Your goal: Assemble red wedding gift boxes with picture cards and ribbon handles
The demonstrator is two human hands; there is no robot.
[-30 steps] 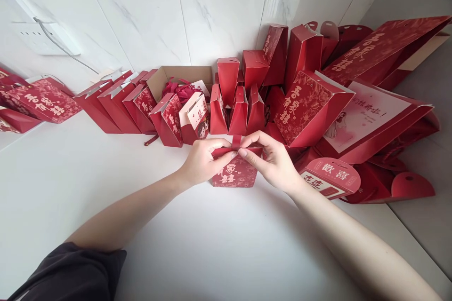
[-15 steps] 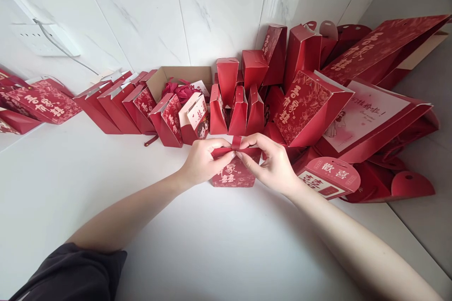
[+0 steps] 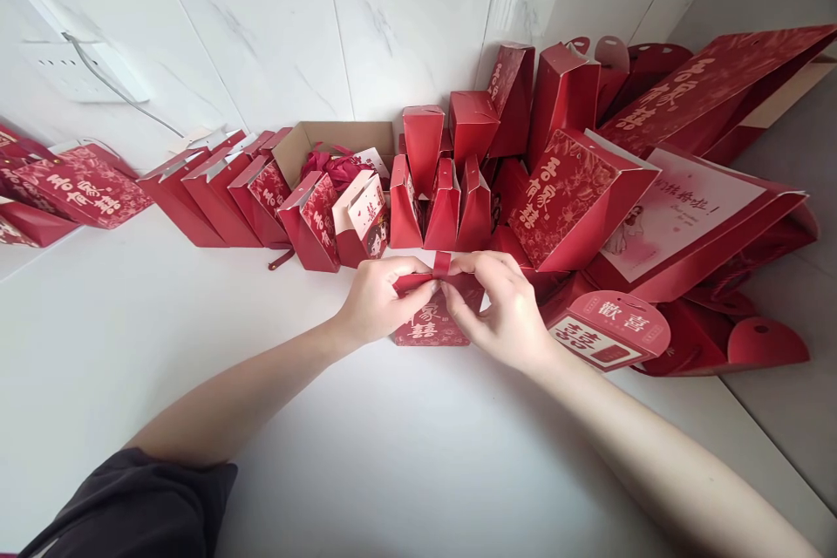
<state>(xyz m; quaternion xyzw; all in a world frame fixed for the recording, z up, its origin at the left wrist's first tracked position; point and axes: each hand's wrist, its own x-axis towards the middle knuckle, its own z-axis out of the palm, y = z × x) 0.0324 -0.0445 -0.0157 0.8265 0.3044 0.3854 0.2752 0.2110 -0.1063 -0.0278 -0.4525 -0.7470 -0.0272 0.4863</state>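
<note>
A small red gift box with pale characters [image 3: 426,330] stands on the white table, its top between my two hands. A red ribbon loop [image 3: 442,264] rises at the top edge of the box. From the left, my left hand [image 3: 385,296] pinches the ribbon and box top between thumb and fingers. My right hand [image 3: 500,301] closes on the ribbon from the other side, its thumb and fingertips near those of my left hand. The fingers partly cover the ribbon's lower part.
Behind stand several red boxes [image 3: 443,209] and an open cardboard box [image 3: 288,159] holding red ribbons. Large red bags [image 3: 686,209] crowd the right side. More red bags [image 3: 85,187] lie far left on the white table [image 3: 314,471], below a wall socket [image 3: 85,74].
My right hand has shifted slightly, its fingers more curled over the ribbon. The ribbon loop sits slightly further right. My left hand has barely moved.
</note>
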